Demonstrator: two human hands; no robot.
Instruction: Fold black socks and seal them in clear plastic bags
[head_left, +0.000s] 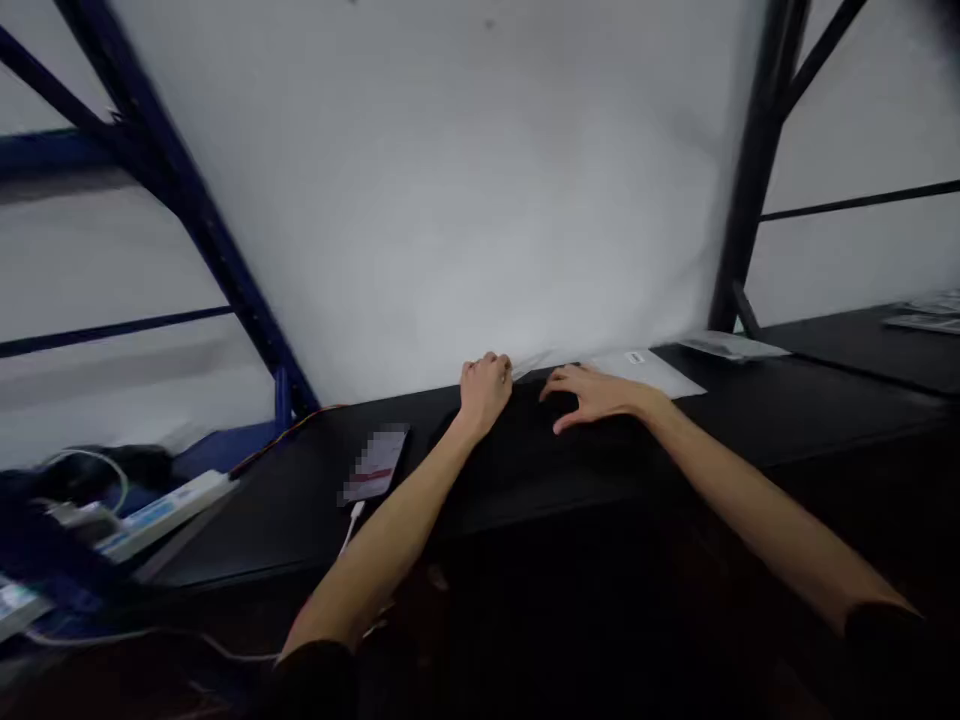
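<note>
My left hand [486, 387] is closed at the back of the black table [480, 490], near the pale wall. Its fingers are curled at the edge of a thin clear sheet [534, 362], and what they grip is too small to make out. To its right, my right hand [589, 393] hovers over the tabletop with thumb and fingers apart and nothing between them. Behind the right hand lies a flat white packet [649, 372] with a small label. A phone [376, 462] with a lit screen rests left of my left arm, a white cable [352, 520] at its lower end.
Another plastic packet [731, 346] lies farther right along the wall. White power strips [169, 515] and loose cables are at the left. Blue metal posts [217, 240] and a dark post [750, 180] flank the table. Flat items [930, 322] lie at the far right.
</note>
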